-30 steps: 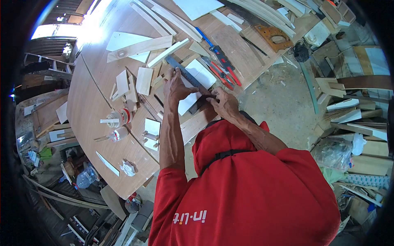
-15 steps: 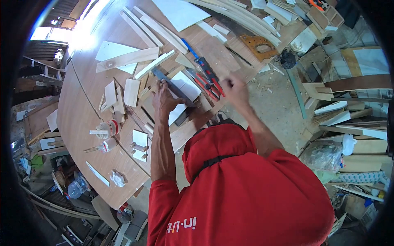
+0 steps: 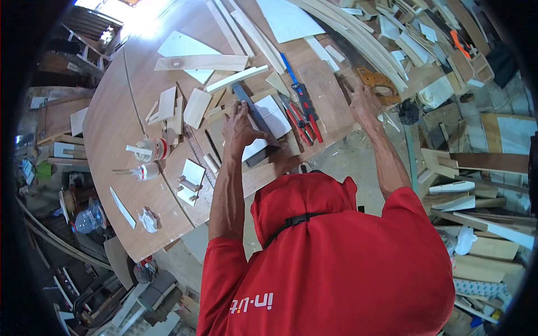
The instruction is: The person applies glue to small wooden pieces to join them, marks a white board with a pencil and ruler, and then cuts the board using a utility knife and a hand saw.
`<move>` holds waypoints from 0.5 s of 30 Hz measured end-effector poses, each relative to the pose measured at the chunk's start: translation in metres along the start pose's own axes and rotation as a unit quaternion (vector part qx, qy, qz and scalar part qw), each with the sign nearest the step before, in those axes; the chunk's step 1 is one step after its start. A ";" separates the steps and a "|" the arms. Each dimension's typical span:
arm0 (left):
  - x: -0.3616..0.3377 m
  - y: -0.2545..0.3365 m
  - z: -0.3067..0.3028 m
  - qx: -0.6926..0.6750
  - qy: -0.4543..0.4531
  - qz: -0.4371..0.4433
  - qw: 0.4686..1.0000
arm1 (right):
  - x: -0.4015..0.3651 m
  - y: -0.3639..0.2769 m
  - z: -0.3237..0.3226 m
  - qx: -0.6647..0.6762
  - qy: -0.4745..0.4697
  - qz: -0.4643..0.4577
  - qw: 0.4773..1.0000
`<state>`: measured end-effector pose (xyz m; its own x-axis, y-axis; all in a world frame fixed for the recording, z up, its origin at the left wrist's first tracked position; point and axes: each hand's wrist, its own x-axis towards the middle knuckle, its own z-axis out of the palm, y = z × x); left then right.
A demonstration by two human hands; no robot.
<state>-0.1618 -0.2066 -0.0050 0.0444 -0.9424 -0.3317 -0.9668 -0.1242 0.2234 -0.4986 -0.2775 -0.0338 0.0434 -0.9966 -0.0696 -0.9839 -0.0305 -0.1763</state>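
Observation:
My left hand (image 3: 241,127) lies on a long dark bar (image 3: 259,117), fingers along it and thumb spread toward its lower end, holding it down. Under and beside the bar is a white board (image 3: 273,116). My right hand (image 3: 364,105) is stretched out to the table's right edge, its fingers beside the wooden handle of a saw (image 3: 379,85) and near a thin dark stick. The fingertips are blurred, and whether they hold anything is unclear. Between the hands lie red-handled pliers (image 3: 299,124) and a blue and red tool (image 3: 306,103).
Wood strips (image 3: 258,36) and a white panel (image 3: 288,21) lie at the table's far side. On the left are a glue jar (image 3: 152,149), a smaller bottle (image 3: 147,171) and crumpled paper (image 3: 148,220). Offcuts (image 3: 487,227) are piled at the right.
My right hand has moved away from beside the pliers, right and forward to the saw handle. My left hand stays on the bar. The whole view has shifted and turned slightly.

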 end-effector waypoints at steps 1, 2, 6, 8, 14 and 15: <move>0.000 0.000 0.000 -0.001 0.002 -0.006 1.000 | -0.003 -0.009 -0.017 0.013 0.015 0.039 0.999; 0.001 -0.001 0.001 -0.001 0.003 -0.010 1.000 | -0.007 -0.014 -0.026 0.026 0.030 0.080 0.996; 0.003 -0.001 0.002 0.003 -0.010 -0.017 1.000 | -0.015 -0.014 -0.027 0.218 0.172 -0.012 0.961; 0.002 0.001 -0.001 0.004 -0.015 -0.019 1.000 | -0.021 -0.040 -0.034 0.512 -0.004 0.040 0.858; 0.001 0.000 -0.002 -0.026 -0.017 -0.028 0.999 | -0.044 -0.118 -0.011 0.547 0.050 -0.034 0.835; 0.000 0.000 -0.002 -0.018 -0.019 -0.030 0.999 | -0.047 -0.125 -0.006 0.546 0.049 -0.035 0.835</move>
<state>-0.1616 -0.2078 -0.0029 0.0920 -0.9202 -0.3805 -0.9530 -0.1921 0.2343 -0.3783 -0.2276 -0.0023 0.0268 -0.9984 0.0500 -0.2315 -0.0549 -0.9713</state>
